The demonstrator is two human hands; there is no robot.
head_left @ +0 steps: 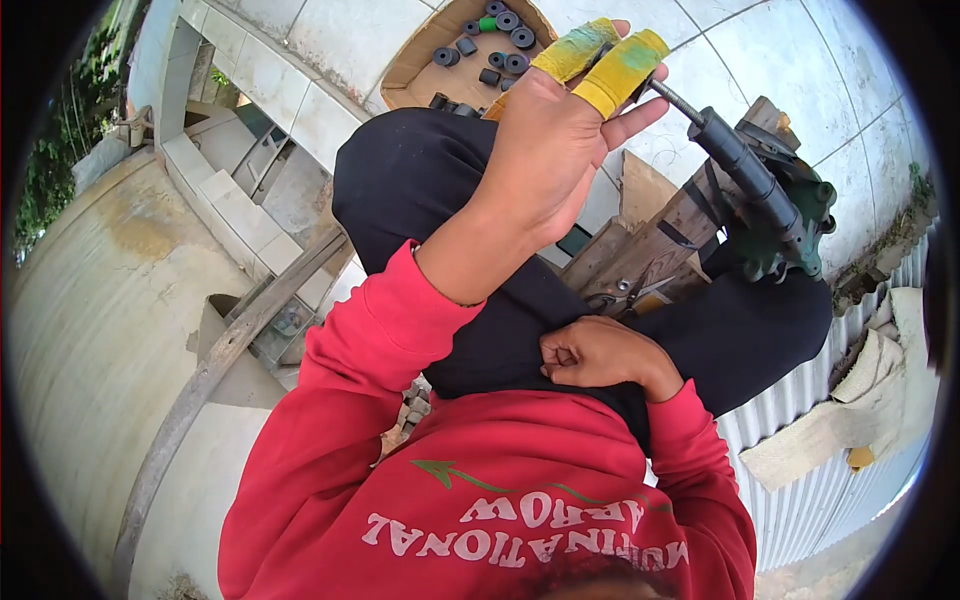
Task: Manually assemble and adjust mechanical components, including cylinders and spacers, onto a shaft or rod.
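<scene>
My left hand, two of its fingers wrapped in yellow tape, is raised ahead of me. Its fingers close around the end of a threaded rod, where a dark piece is mostly hidden by them. The rod runs into a row of black cylinders at the right. These rest against a dark green metal vise-like fixture on a wooden beam. My right hand lies on my lap, its fingers curled into a fist with nothing visible in it.
A cardboard box beyond my left knee holds several black cylindrical pieces and a green one. White tiles cover the floor ahead. A wooden pole leans at the left; corrugated metal sheet lies at the right.
</scene>
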